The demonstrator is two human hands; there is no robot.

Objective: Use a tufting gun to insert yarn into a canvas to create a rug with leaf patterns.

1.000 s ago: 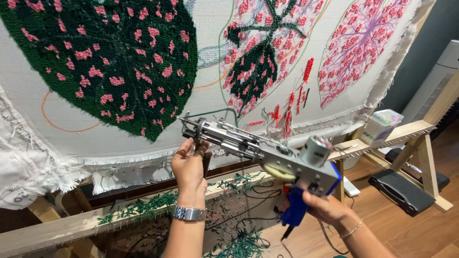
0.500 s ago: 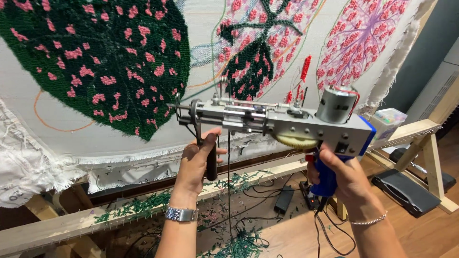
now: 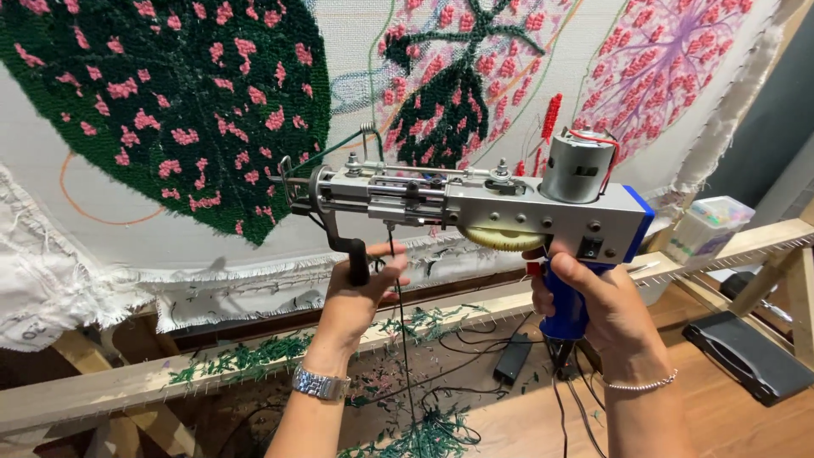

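A silver tufting gun (image 3: 475, 199) with a grey motor on top and a blue grip is held level in front of the stretched cloth (image 3: 127, 229). My left hand (image 3: 356, 297) is closed around its black front handle. My right hand (image 3: 606, 309) grips the blue rear handle. The gun's needle end points left, close to the lower edge of a dark green leaf with pink spots (image 3: 161, 93). Green yarn runs from the needle up through a wire guide. A dark thread hangs down from the gun's middle.
The cloth also shows a pink-and-green leaf (image 3: 458, 76) and a purple leaf (image 3: 670, 68). A wooden frame rail (image 3: 102, 394) carries green yarn scraps. Cables and a black power adapter (image 3: 513, 360) lie on the wooden floor. A clear box (image 3: 708, 229) sits at right.
Both hands have raised the gun and brought it closer to the cloth. It went from tilted to level, and its needle end now sits by the green leaf.
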